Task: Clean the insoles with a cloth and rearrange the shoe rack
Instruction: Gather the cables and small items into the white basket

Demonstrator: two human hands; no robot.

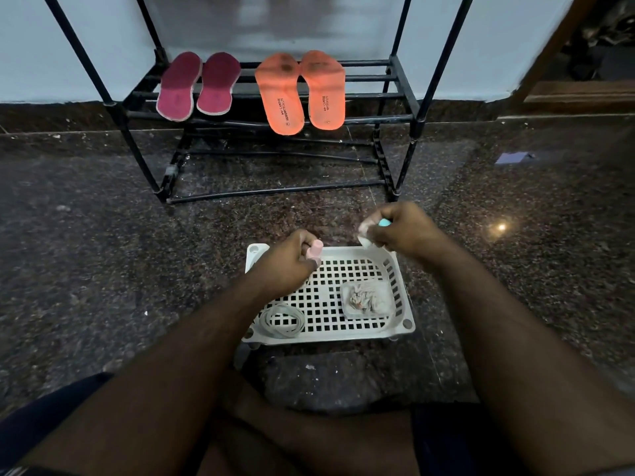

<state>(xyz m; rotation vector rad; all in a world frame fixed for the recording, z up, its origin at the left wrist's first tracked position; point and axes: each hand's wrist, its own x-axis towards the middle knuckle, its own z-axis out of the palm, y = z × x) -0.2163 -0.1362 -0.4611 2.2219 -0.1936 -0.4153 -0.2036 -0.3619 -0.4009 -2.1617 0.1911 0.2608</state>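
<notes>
— On the near floor, what's in front of the person?

— A white perforated plastic basket (395, 269) sitting on the dark speckled stone floor (103, 235). Both hands hover over its far edge. The left hand (287, 266) is curled round a small pink cylinder-shaped object (315, 248) that pokes out at the top of the fist. The right hand (405, 231) is closed too, pinching a small white scrap, perhaps cloth (365, 235), with a turquoise tip (384, 222) showing between the fingers. What that tip belongs to I can't tell.

— And inside the basket?

— A coiled white cord (282, 320) at the near left corner, and a clear square plastic container with crumpled white material (367, 298) at the near right.

— Where are the insoles relative to the hands?

— Well apart — farther away, on a tier of the black metal-tube shoe rack (417, 121) against the pale wall (51, 46). A pair of maroon insoles with pale edges (197, 85) lies on the left of that tier, a pair of orange insoles with printed lettering (300, 92) on the right, all four resting across the bars, heels toward the viewer. Neither hand touches them.

— Anything else on the floor?

— A small purple-blue flat scrap (512, 157) at the far right, away from the rack.
</notes>
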